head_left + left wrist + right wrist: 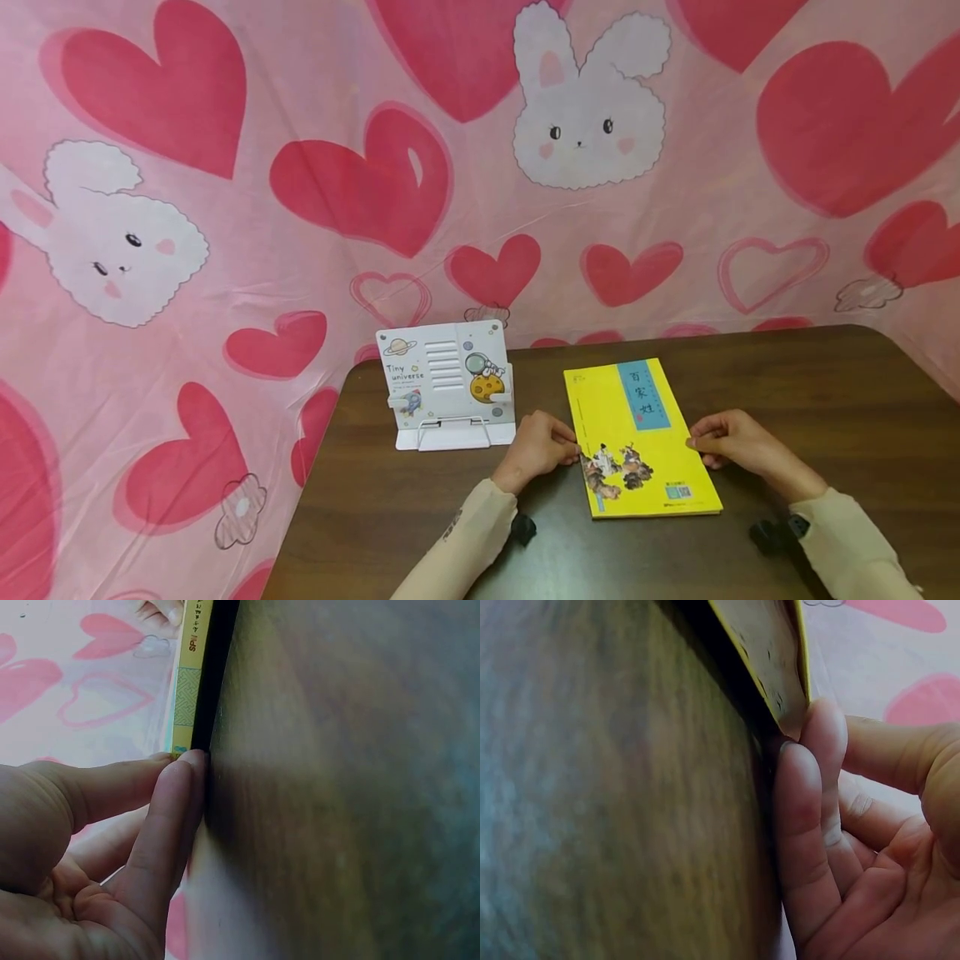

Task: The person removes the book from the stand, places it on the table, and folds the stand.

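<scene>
L hand [538, 448], narrow pinch on yellow bk [642, 442], R hand [738, 442] same, opp. edge

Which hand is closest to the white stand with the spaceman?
The left hand, pinching the spine side of the yellow book, is nearest the white stand. The right hand pinches the opposite side, with the book between it and the stand.

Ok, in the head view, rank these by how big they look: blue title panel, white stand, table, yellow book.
1. Table
2. Yellow book and white stand: too alike in apparent size to rank
3. Blue title panel, clearly smallest
</scene>
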Demonstrator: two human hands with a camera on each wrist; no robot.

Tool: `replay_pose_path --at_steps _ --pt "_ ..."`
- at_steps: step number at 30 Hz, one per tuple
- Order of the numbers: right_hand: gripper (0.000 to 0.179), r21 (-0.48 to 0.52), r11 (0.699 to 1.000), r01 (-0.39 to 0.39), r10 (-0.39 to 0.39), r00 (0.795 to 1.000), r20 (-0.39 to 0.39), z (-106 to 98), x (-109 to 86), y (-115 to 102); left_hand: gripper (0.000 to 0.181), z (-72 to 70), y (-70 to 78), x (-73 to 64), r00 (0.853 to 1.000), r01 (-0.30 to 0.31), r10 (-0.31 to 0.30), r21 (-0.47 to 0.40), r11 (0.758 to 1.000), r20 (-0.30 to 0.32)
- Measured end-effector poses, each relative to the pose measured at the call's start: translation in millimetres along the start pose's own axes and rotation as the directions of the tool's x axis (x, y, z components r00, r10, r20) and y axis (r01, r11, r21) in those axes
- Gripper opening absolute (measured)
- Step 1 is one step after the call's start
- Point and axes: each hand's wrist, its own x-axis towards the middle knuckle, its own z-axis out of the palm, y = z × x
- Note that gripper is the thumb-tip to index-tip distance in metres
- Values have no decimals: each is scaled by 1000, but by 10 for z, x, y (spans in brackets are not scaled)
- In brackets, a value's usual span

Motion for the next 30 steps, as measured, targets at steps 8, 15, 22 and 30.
replay_pose_path --at_steps 8,15,22,30 --pt "39 2 1000 3 -3 1000 -9 -16 4 -10 17 -26 1 19 999 35 -36 39 999 2" --pt "40 18 1000 18 -18 1000 -5 -12 6 21 26 -48 10 -5 999 53 -53 53 997 -1" --pt "42 32 999 42 -42 999 -3 -18 0 41 29 -89 10 -13 1000 21 -20 65 998 -18" --pt "46 33 997 71 -69 997 -43 -19 -27 16 30 -132 -14 -2 999 -36 37 55 998 -20"
